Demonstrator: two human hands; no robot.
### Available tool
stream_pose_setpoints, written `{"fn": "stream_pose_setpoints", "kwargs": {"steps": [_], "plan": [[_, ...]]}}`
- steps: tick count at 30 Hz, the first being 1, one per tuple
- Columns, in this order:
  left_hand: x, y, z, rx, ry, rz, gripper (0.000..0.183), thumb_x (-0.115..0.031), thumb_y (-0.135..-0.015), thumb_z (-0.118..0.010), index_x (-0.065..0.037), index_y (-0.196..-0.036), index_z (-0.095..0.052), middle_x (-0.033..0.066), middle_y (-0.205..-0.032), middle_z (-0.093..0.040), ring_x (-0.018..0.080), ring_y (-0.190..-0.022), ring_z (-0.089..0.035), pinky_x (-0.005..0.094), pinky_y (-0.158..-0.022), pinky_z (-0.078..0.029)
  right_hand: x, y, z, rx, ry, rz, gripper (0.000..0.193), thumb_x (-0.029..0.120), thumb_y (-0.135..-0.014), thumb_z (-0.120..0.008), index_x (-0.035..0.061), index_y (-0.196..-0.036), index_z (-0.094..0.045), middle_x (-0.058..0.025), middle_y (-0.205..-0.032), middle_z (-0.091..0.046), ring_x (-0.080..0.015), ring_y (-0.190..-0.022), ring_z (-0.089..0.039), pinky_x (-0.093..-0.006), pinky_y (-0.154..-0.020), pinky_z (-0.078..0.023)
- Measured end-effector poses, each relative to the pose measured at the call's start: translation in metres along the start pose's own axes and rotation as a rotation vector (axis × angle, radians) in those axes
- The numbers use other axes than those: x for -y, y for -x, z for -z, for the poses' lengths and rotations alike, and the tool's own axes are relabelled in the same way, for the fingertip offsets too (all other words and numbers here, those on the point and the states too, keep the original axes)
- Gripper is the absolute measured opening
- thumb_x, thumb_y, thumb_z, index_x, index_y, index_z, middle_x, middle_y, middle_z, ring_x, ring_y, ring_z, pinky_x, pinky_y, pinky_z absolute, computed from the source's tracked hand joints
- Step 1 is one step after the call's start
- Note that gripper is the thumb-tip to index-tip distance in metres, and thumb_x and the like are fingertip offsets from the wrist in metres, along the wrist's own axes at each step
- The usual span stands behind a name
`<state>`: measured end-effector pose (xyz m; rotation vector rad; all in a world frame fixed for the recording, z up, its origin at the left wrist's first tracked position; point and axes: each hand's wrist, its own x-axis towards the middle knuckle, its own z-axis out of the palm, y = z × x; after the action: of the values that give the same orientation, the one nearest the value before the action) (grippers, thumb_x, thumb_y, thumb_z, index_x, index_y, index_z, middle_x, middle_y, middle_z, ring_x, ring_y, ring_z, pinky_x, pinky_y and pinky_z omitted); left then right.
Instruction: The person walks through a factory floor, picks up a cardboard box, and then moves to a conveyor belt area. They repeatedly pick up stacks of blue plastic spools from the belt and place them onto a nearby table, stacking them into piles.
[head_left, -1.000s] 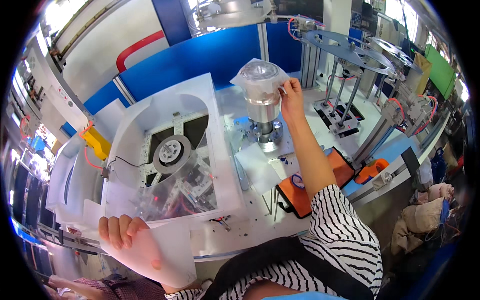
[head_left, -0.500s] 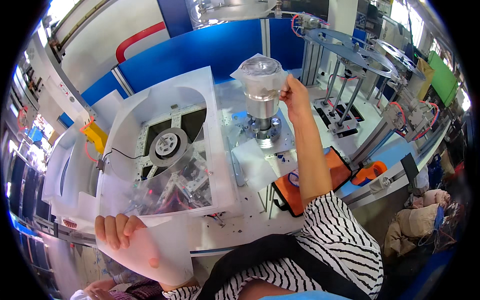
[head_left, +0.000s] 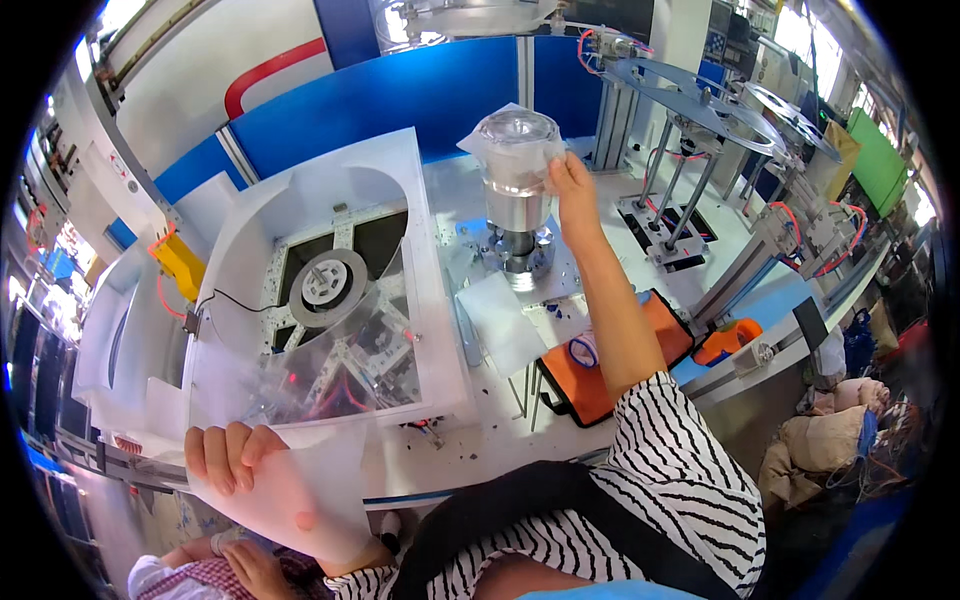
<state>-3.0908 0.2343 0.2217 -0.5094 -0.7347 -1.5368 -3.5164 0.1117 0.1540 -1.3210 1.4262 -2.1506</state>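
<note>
At the lower left, my left hand (head_left: 235, 458) is closed over the edge of a white translucent sheet (head_left: 335, 490); its thumb shows faintly through the sheet. My right arm reaches forward, and my right hand (head_left: 575, 195) pinches the right edge of a thin clear sheet (head_left: 515, 152). That sheet lies over the top of an upright shiny metal cylinder (head_left: 517, 210), its corners sticking out past the rim. The cylinder stands on a round metal base (head_left: 520, 262). Another white sheet (head_left: 502, 325) rests on the worktop in front of the base.
To the left stands a white housing (head_left: 423, 260) with a reel (head_left: 328, 287) inside. An orange pouch (head_left: 650, 345) and an orange tool (head_left: 728, 342) lie right of my arm. Behind rises a stand with metal discs (head_left: 690, 95). Another person's hand (head_left: 258, 570) shows at lower left.
My right hand has shifted slightly along the clear sheet's edge, lower and toward the cylinder. The view has moved a little. My left hand keeps its hold on the white sheet.
</note>
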Motion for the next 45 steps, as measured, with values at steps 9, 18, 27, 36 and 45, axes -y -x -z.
{"fn": "stream_pose_setpoints", "kwargs": {"steps": [9, 18, 27, 36, 45], "plan": [[-0.003, -0.006, 0.003, 0.022, -0.033, -0.023, 0.017, -0.009, -0.083, -0.052, -0.011, -0.089, -0.036, -0.0026, -0.072, -0.036, 0.0105, -0.067, -0.036, 0.0268, -0.08, -0.034, 0.075, -0.016, -0.006, -0.038, -0.53, -0.244, 0.027, 0.02, -0.089, -0.053, 0.0104, -0.066, -0.045, 0.0063, -0.053, -0.032, -0.0064, -0.049, -0.03, -0.025, -0.047, -0.026], [0.008, -0.017, 0.006, -0.022, -0.041, 0.019, 0.008, -0.007, -0.087, -0.044, -0.011, -0.087, -0.038, -0.0027, -0.069, -0.035, 0.0102, -0.064, -0.034, 0.0262, -0.078, -0.035, 0.03, -0.124, 0.008, 0.07, 0.423, -0.145, 0.018, 0.02, -0.079, -0.061, 0.0016, -0.08, -0.063, -0.006, -0.07, -0.059, -0.0183, -0.061, -0.055, -0.0307, -0.059, -0.041], [0.012, -0.011, 0.01, 0.039, 0.044, 0.148, 0.037, -0.029, -0.073, -0.067, -0.011, -0.087, -0.037, -0.0039, -0.072, -0.036, 0.0091, -0.065, -0.035, 0.0243, -0.078, -0.035, 0.032, -0.14, -0.029, 0.256, 0.894, 0.138, 0.019, 0.02, -0.082, -0.057, 0.0033, -0.083, -0.064, -0.0107, -0.076, -0.06, -0.0221, -0.075, -0.058, -0.0336, -0.068, -0.046], [0.009, -0.006, 0.007, 0.122, -0.052, 0.196, 0.082, -0.032, -0.036, -0.09, -0.011, -0.092, -0.032, -0.0038, -0.078, -0.036, 0.0087, -0.07, -0.035, 0.023, -0.081, -0.032, 0.017, -0.089, 0.067, -0.005, -0.137, -0.167, 0.049, 0.014, -0.08, -0.057, 0.0068, -0.126, -0.041, -0.0104, -0.112, -0.051, -0.0213, -0.096, -0.055, -0.0377, -0.086, -0.044], [0.082, 0.0, -0.056, 0.157, -0.012, 0.364, 0.012, -0.011, -0.082, -0.053, -0.01, -0.086, -0.041, 0.002, -0.066, -0.047, 0.0153, -0.062, -0.043, 0.0323, -0.073, -0.038, -0.018, -0.089, 0.024, 0.416, -0.529, -0.396, 0.031, 0.024, -0.089, -0.053, 0.0027, -0.111, -0.058, -0.0048, -0.099, -0.063, -0.0163, -0.096, -0.057, -0.0311, -0.087, -0.042]]}}
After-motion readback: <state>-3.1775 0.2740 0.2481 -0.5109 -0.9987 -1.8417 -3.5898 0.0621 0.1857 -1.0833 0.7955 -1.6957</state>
